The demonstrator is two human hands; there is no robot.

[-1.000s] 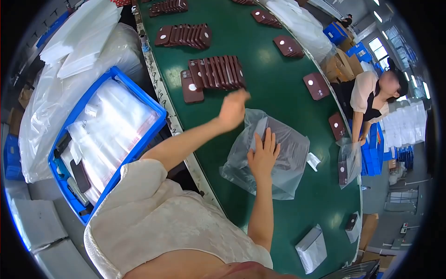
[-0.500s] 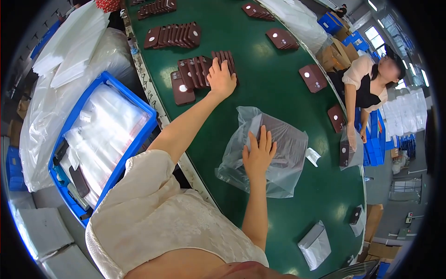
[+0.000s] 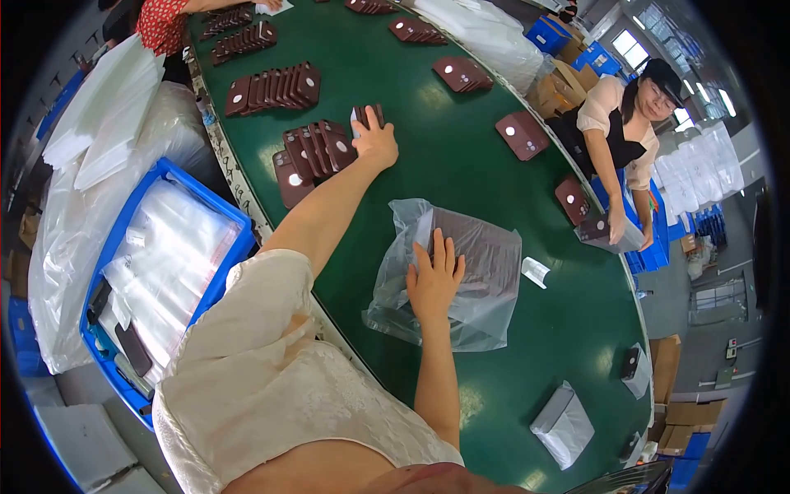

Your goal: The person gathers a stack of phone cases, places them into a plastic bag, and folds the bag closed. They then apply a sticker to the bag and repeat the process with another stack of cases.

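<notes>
My left hand point(image 3: 377, 146) is closed around a small group of dark red phone cases point(image 3: 369, 115), its fingers over their top edges. Just left of it, a leaning row of similar phone cases point(image 3: 317, 150) lies on the green table. Flat on a clear plastic bag point(image 3: 485, 317) rests my right hand point(image 3: 434, 284), fingers spread. Dark red phone cases point(image 3: 477, 247) show through the bag's film. A small white scrap point(image 3: 536, 272) lies to the right of the bag.
A blue bin point(image 3: 239, 247) of clear bags stands at my left. More case rows point(image 3: 273, 88) line the green table point(image 3: 395, 74). Packed bags point(image 3: 564, 424) lie at lower right. Across the table, a co-worker point(image 3: 613, 140) handles a bagged case; another person's red sleeve point(image 3: 162, 25) shows at top left.
My left hand has drawn a group of phone cases slightly apart from the row. The view has shifted a little. My right hand stays on the bag. The co-worker's bag is now raised and tilted.
</notes>
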